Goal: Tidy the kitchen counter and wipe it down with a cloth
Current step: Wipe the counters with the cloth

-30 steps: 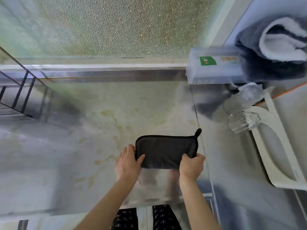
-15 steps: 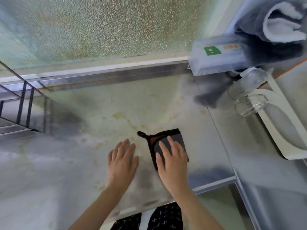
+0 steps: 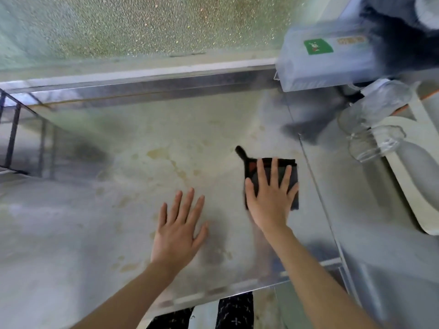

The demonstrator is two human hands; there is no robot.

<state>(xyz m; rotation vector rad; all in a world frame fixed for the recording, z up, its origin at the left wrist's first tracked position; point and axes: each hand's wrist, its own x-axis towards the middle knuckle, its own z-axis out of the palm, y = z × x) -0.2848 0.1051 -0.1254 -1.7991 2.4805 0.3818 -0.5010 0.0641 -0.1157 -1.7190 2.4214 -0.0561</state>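
Note:
A dark folded cloth (image 3: 292,170) with a small hanging loop lies on the steel counter (image 3: 118,222), right of centre. My right hand (image 3: 270,198) presses flat on it with its fingers spread and straight. To its left, my left hand (image 3: 178,229) rests flat on the bare counter, fingers spread, holding nothing. Yellowish stains (image 3: 166,157) mark the counter surface beyond my hands.
A pale plastic box with a green label (image 3: 320,58) stands at the back right, with a dark towel (image 3: 403,43) behind it. Clear glass jars (image 3: 373,129) lie beside a white tray (image 3: 413,176) at the right. A black wire rack (image 3: 14,134) is at the left.
The cloth was spread wide between both hands, then folded small. My right hand has slid it up and to the right, while my left hand let go and now lies flat on the counter.

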